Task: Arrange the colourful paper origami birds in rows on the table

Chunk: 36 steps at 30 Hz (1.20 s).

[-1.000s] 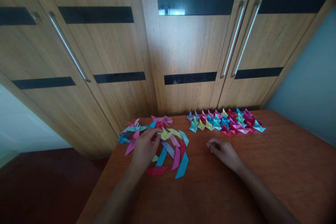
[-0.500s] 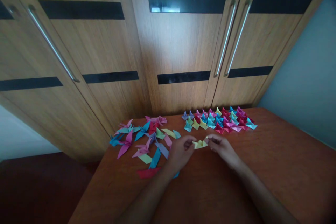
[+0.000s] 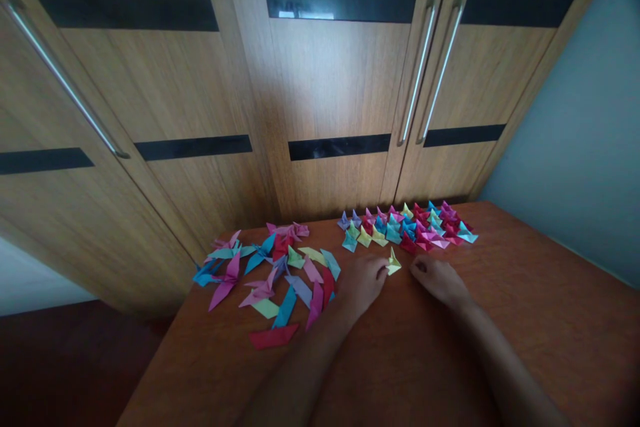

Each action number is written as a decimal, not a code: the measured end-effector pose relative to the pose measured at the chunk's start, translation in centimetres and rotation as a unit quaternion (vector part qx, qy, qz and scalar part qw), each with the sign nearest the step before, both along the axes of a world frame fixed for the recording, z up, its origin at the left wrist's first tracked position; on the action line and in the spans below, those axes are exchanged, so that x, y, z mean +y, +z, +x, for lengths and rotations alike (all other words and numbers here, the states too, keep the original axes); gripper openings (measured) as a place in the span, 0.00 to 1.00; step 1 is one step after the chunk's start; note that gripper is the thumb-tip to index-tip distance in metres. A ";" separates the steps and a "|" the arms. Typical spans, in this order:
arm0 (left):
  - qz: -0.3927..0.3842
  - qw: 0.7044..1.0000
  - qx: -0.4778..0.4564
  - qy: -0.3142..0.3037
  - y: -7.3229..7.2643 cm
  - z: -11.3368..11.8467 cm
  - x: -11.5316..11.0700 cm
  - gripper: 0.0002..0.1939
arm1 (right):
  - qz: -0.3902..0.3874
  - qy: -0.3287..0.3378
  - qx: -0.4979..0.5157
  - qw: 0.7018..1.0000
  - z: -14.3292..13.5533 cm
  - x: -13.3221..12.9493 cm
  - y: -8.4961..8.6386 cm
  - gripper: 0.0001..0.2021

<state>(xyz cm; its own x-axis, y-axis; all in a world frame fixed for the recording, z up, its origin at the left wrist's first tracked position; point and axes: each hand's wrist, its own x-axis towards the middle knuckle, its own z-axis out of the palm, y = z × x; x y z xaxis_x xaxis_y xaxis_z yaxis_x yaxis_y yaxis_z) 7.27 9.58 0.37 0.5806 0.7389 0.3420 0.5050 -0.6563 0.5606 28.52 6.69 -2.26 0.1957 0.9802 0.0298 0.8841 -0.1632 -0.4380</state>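
Right now, the yellow paper figure [image 3: 394, 262] is sitting at the fingertips of the left hand [image 3: 361, 282], which are pinching its left edge just above the table [image 3: 425, 360] or against it; the contact underneath is too small to tell. The right hand [image 3: 443, 281] is hovering or resting just right of the figure, apart from it, its fingers curling loosely closed with nothing showing in them.

Compared with the frame half a second ago, when both hands were holding the figure, only the left is now gripping it. The figure is showing a narrower, more upright shape, and the teal strip [image 3: 331, 265] and the red strip [image 3: 328, 284], both left of the figure, are showing more fully.

Two hands are working around one yellow figure. Beyond it, a packed block of small folded figures [image 3: 394, 232] is spreading in rows, too crowded to count surely; two yellow ones are standing side by side at its near left. Left of the yellow figure, at least nine flat folded strips are lying loosely, one red strip [image 3: 274, 336] nearest the person. Farther left, winged paper shapes [image 3: 227, 280] are overlapping, hard to count. Behind the yellow figure, the wooden cabinet [image 3: 330, 93] is showing three metal handles [image 3: 418, 72] and seven dark bands [image 3: 340, 146].
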 end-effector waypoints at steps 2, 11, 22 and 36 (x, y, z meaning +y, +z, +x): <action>0.009 1.000 0.020 0.004 -0.2 1.0 0.3 0.10 | -0.014 0.002 -0.007 1.000 -0.1 0.0 0.0 0.11; 0.036 0.994 0.097 0.037 -0.4 4.1 1.3 0.11 | -0.057 -0.023 -0.041 0.997 -1.0 0.0 0.8 0.09; 0.046 0.988 0.136 0.064 -0.2 5.5 1.7 0.12 | -0.059 -0.024 -0.037 0.997 -1.2 -0.2 1.2 0.09; 0.096 0.976 0.184 0.058 0.5 5.8 1.2 0.12 | -0.073 -0.028 -0.040 0.996 -1.0 -0.1 1.0 0.10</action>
<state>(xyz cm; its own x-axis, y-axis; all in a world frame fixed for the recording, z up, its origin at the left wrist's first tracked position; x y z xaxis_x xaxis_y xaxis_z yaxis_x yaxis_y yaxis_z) 13.05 10.73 0.83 0.6061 0.7500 0.2648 0.7266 -0.6575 0.1991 27.50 6.61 -1.23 0.2530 0.9629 -0.0943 0.9025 -0.2700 -0.3354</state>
